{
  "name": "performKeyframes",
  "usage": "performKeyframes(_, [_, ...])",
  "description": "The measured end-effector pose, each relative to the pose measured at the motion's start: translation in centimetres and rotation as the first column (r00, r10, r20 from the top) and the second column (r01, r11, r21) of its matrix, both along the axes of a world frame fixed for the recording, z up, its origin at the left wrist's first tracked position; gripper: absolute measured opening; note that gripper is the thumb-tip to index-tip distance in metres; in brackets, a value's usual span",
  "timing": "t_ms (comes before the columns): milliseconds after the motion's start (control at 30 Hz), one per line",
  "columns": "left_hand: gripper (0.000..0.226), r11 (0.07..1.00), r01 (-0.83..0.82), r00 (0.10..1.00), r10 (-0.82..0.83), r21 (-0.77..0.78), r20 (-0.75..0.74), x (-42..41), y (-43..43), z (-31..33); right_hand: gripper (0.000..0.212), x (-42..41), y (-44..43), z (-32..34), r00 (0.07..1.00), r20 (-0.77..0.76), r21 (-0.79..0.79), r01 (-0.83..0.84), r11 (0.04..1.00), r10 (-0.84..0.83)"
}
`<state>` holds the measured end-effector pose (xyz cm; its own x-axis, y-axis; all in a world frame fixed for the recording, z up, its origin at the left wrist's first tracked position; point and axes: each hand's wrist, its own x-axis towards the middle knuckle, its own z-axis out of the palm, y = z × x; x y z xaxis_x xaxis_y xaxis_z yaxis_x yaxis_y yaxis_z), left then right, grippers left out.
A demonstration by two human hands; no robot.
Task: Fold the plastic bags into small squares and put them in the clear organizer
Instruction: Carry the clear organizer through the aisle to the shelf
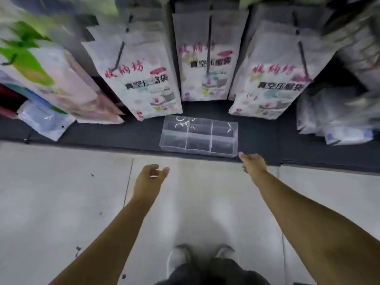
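The clear organizer [199, 136] stands on a dark shelf base, divided into several compartments that all look empty. My left hand [151, 177] hovers over the pale floor tiles just in front of it, fingers loosely curled and holding nothing. My right hand [251, 162] reaches toward the organizer's near right corner, fingers spread and empty, a short gap away from the plastic. No loose plastic bag lies on the floor or in either hand.
Packaged vacuum storage bags [144, 83] hang on hooks above the dark shelf base [277, 140], three printed packs in the middle. More packets [45, 120] lean at the left and a pile [333, 120] at the right. My shoes [203, 256] stand on the tiled floor.
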<state>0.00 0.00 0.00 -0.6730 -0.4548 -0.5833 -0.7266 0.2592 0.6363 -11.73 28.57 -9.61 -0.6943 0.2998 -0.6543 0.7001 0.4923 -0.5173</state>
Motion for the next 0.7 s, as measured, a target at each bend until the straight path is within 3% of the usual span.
performKeyframes(233, [0.045,0.998,0.055,0.998,-0.055,-0.014,0.011,-0.7,-0.1,-10.0,0.033,-3.4,-0.3,-11.4,0.999,-0.046,-0.029,0.013,0.999,-0.014])
performKeyframes(367, [0.045,0.998,0.056,0.998,-0.056,0.010,0.016,-0.6,0.2,-12.4,0.027,-4.6,-0.5,-14.2,0.976,0.045,-0.166,0.217,0.962,-0.213])
performKeyframes(533, [0.045,0.998,0.057,0.998,-0.058,0.040,0.023,-0.2,0.9,-10.5,0.018,-4.0,-0.6,-11.9,0.895,0.178,-0.385,0.445,0.809,-0.408])
performKeyframes(700, [0.043,0.995,0.086,0.996,-0.087,0.053,0.006,0.2,2.1,-1.9,0.007,0.2,-0.4,-3.1,0.851,0.206,-0.456,0.521,0.722,-0.484])
